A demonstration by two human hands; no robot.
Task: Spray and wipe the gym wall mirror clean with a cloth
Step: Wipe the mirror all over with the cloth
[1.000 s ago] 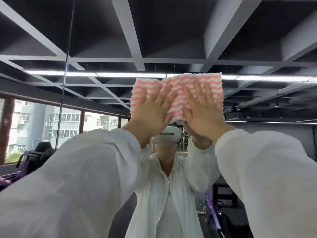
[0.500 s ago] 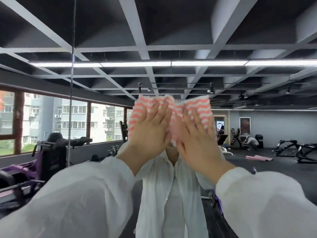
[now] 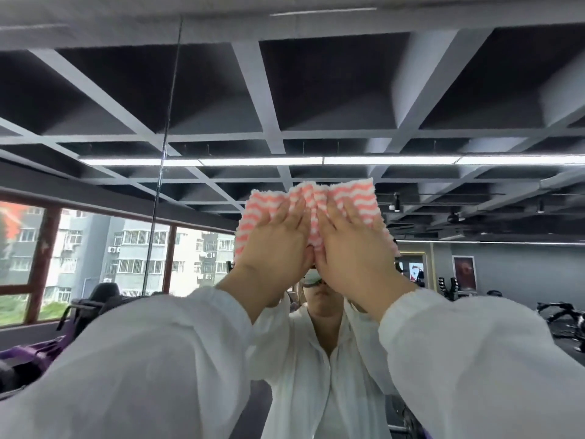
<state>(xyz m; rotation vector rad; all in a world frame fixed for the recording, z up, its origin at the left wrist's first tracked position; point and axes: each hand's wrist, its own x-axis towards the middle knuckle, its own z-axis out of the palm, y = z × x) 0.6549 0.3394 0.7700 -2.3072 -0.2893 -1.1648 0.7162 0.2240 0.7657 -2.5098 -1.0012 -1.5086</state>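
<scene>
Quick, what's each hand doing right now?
Left hand: open, flat fingers pressing the cloth on the mirror.
Right hand: open, pressing it too.

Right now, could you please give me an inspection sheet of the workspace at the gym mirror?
Surface: wall mirror reflects the ceiling and gym; a vertical seam runs left of the hands; streaks or spray cannot be told.
Job's things: pink-and-white striped cloth pressed flat on the glass, bunched in the middle; no spray bottle seen.
Clutter: nothing seen.
Hands: left hand and right hand side by side on the cloth, fingers straight, pressing.
Cables: nothing seen.
Surroundings: in reflection, the person in a white jacket, windows, exercise machines, strip lights.
</scene>
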